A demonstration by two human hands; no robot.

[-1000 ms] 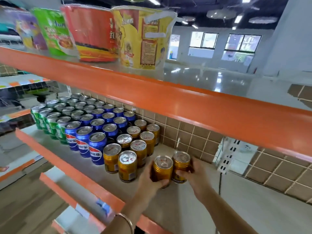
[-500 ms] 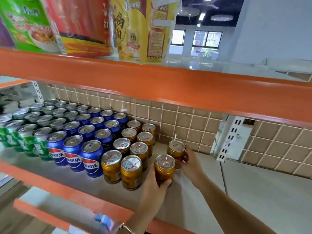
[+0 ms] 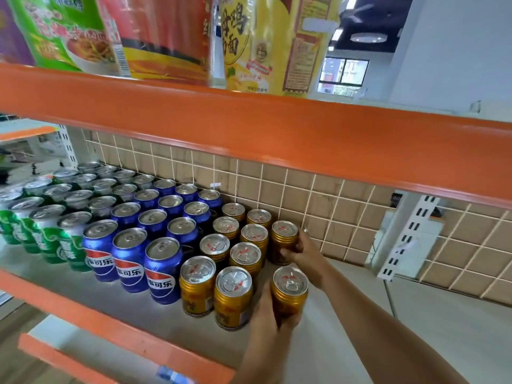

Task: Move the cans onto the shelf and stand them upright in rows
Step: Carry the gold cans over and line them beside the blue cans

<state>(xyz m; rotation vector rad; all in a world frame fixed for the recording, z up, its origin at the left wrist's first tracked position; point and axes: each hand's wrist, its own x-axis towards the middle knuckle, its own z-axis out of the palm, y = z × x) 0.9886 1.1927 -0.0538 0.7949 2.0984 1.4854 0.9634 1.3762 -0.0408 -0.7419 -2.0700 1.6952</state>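
Upright cans stand in rows on the grey shelf (image 3: 346,353): green ones (image 3: 52,234) at the left, blue ones (image 3: 162,270) in the middle, gold ones (image 3: 232,296) to their right. My left hand (image 3: 273,314) grips a gold can (image 3: 289,289) standing near the front, just right of the gold rows. My right hand (image 3: 302,252) holds another gold can (image 3: 283,239) further back, close to the tiled back wall and beside the rear gold cans. Both held cans are upright.
An orange-edged upper shelf (image 3: 277,137) carrying noodle cups (image 3: 277,42) overhangs the cans. The orange front lip (image 3: 116,331) borders the can shelf. A white slotted upright (image 3: 410,236) stands at the right, with bare grey shelf surface to the right of the gold cans.
My right hand has carried its gold can further back toward the wall. My left hand's can stays near the front. The camera has come closer.
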